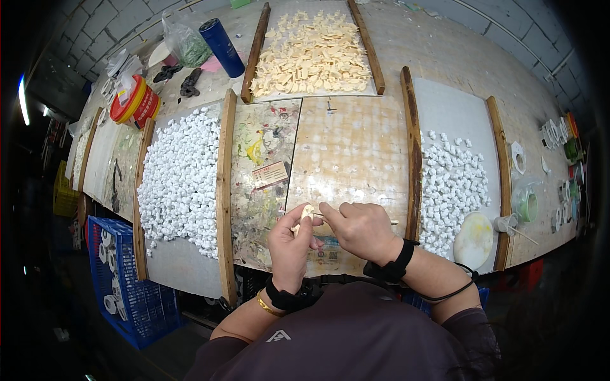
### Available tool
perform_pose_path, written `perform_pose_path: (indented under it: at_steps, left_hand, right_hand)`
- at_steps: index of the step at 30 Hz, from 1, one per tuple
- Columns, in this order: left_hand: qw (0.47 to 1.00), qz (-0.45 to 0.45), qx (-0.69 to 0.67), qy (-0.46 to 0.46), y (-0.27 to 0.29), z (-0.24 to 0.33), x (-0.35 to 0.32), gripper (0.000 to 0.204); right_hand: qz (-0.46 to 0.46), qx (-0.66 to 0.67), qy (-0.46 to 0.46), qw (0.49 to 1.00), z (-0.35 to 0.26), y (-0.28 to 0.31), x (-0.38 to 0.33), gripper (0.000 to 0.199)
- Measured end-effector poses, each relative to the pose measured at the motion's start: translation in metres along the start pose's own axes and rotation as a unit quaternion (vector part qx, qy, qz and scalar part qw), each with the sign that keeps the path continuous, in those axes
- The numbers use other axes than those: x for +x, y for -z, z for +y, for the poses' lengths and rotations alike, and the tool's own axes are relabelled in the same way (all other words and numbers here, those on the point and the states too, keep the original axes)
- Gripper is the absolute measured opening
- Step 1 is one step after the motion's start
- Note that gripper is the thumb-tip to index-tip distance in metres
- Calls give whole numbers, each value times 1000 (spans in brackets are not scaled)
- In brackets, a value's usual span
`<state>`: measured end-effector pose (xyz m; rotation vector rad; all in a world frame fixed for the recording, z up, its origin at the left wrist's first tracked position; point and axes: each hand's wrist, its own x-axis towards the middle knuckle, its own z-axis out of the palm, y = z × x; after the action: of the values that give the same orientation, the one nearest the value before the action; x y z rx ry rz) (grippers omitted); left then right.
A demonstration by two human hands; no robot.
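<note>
Over the near edge of the table, my left hand [287, 254] pinches a small cream-coloured molded piece [307, 210] between thumb and fingers. Close on its right, my right hand [363, 232] is closed around a thin stick-like tool [318, 214]. The tool's tip meets or nearly meets the piece; its exact kind is hidden by the fingers. Many similar cream pieces [311, 54] lie spread on a board at the far middle. Small white pieces [178, 178] cover a board to the left, and more white pieces [452, 190] lie on a board at the right.
Wooden strips [225, 190] edge the boards. A blue bottle [221, 47], a red bucket [135, 103] and a plastic bag [184, 41] stand far left. A printed card [269, 175] lies mid-table. At right are a round whitish pad [474, 240] and a small cup [506, 223]. A blue crate [133, 298] sits below left.
</note>
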<state>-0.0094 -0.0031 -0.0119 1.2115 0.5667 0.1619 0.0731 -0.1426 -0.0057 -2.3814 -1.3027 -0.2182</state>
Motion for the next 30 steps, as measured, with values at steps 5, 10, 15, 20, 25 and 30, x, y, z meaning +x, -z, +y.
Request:
perform_pose_path:
  at_steps: [5, 10, 15, 20, 25, 30]
  left_hand:
    - [1000, 0, 10, 2, -1, 1, 0, 29]
    - [1000, -3, 6, -6, -2, 1, -1, 27]
    - [1000, -1, 1, -10, -2, 0, -1, 25]
    - [1000, -1, 4, -12, -3, 0, -1, 24]
    - [998, 15, 44, -35, -5, 0, -3, 23]
    - [997, 23, 60, -46, -5, -3, -4, 21]
  right_hand:
    - [-3, -8, -1, 1000, 0, 1, 0, 32]
    - [-17, -19, 1, 1000, -3, 3, 1, 31]
    - [3, -17, -17, 1000, -7, -2, -1, 29]
    - [0, 0, -28, 1000, -11, -5, -3, 29]
    - [-21, 4, -58, 998, -17, -6, -3, 28]
    - [-32, 47, -68, 996, -17, -9, -3, 23]
